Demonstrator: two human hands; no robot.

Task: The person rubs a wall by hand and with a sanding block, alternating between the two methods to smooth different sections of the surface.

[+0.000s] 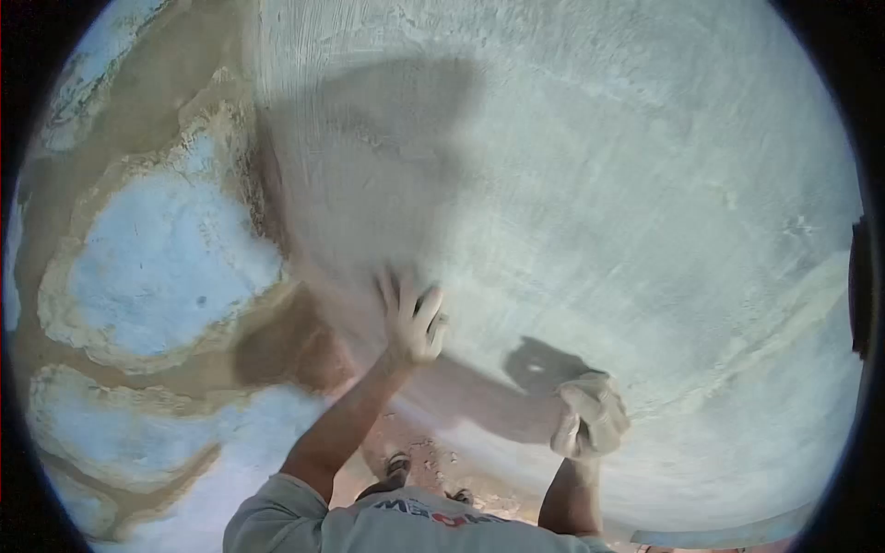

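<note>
A large curved surface (590, 212) coated in pale grey-green plaster fills most of the view. My left hand (412, 323) lies against it near the lower middle, fingers spread and pointing up, with nothing held. Lower and to the right, my right hand (590, 417) is closed, its fingers bent and coated in pale dust or plaster. What it holds, if anything, cannot be made out. Shadows of my head and arms fall across the plaster.
On the left, pale blue patches (171, 263) are bordered by rough brown bands (129, 111). Below are my feet in sandals (397, 464) on reddish, littered ground (429, 461). A dark object (860, 290) stands at the right edge.
</note>
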